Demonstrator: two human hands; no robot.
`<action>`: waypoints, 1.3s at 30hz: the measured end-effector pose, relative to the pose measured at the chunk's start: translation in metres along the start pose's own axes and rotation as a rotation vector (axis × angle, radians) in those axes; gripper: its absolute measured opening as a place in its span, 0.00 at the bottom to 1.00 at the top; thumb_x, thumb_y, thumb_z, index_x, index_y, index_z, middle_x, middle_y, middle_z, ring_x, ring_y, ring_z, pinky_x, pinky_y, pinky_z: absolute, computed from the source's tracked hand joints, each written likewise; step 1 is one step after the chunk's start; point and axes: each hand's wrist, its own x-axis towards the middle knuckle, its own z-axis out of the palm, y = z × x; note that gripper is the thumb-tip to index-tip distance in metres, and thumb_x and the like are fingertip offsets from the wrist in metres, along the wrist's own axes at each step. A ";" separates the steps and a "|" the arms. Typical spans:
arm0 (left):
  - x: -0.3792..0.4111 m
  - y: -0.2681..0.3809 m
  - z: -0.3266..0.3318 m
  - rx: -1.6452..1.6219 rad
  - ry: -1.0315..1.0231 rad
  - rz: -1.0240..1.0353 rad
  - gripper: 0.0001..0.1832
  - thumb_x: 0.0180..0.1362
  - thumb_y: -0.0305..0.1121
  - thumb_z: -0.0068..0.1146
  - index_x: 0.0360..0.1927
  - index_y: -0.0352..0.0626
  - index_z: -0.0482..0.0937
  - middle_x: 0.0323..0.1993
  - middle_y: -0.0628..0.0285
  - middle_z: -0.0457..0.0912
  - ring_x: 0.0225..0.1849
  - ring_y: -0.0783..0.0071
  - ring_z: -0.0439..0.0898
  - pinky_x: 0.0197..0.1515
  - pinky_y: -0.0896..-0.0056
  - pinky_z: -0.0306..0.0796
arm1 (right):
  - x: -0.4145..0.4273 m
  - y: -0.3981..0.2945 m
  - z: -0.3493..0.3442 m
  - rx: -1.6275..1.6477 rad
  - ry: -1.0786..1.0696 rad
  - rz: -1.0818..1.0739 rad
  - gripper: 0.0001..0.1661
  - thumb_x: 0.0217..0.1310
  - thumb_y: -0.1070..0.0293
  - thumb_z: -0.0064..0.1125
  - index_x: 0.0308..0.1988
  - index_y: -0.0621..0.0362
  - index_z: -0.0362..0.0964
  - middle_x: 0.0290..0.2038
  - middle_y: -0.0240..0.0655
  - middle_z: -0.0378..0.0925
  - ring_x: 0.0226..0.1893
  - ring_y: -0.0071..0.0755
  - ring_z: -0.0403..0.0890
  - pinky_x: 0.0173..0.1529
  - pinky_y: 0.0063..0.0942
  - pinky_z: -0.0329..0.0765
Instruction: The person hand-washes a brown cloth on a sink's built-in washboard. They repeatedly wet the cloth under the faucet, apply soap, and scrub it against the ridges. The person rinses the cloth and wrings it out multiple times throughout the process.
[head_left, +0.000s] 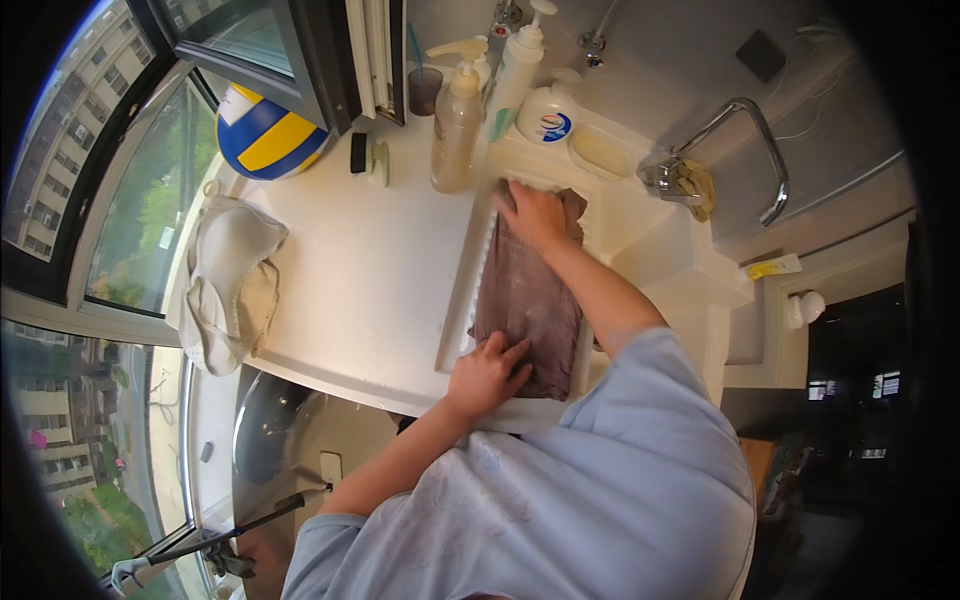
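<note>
A wet, purplish-brown cloth garment (525, 289) lies stretched along the ribbed washboard (466, 307) of a white laundry sink counter. My right hand (534, 217) is at its far end, with the fingers curled over a bunched part of the cloth. At the near end my left hand (487, 375) rests on the fabric with its fingers apart, pressing it against the board. A few pale spots, perhaps suds, show on the cloth between my hands.
Beyond the board stand a pump bottle of amber liquid (456, 135), a tall white pump bottle (514, 79), a hand-soap bottle (547, 112) and a soap dish (600, 152). A chrome faucet (664, 176) rises over the basin at right. Leftward are a scrub brush (369, 157), a volleyball (270, 139) and a white bra (229, 277).
</note>
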 end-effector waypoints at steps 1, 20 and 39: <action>-0.002 0.000 0.001 -0.002 -0.005 -0.019 0.19 0.54 0.42 0.65 0.50 0.55 0.83 0.32 0.63 0.72 0.28 0.63 0.82 0.26 0.61 0.76 | -0.026 -0.020 -0.022 0.022 -0.049 -0.046 0.22 0.66 0.48 0.51 0.31 0.57 0.71 0.23 0.46 0.79 0.27 0.57 0.81 0.34 0.49 0.77; 0.002 -0.007 0.000 -0.004 -0.029 -0.035 0.18 0.54 0.43 0.65 0.49 0.56 0.84 0.30 0.63 0.72 0.26 0.62 0.81 0.25 0.59 0.76 | -0.038 -0.019 -0.001 -0.070 -0.176 -0.173 0.25 0.65 0.44 0.51 0.31 0.56 0.74 0.25 0.46 0.81 0.27 0.53 0.83 0.33 0.51 0.78; 0.007 -0.005 -0.002 0.029 -0.085 -0.012 0.19 0.56 0.43 0.63 0.51 0.57 0.82 0.31 0.63 0.73 0.25 0.61 0.82 0.24 0.59 0.76 | -0.022 -0.021 -0.007 -0.003 -0.098 0.005 0.24 0.66 0.46 0.50 0.29 0.56 0.75 0.24 0.48 0.80 0.26 0.55 0.82 0.31 0.50 0.77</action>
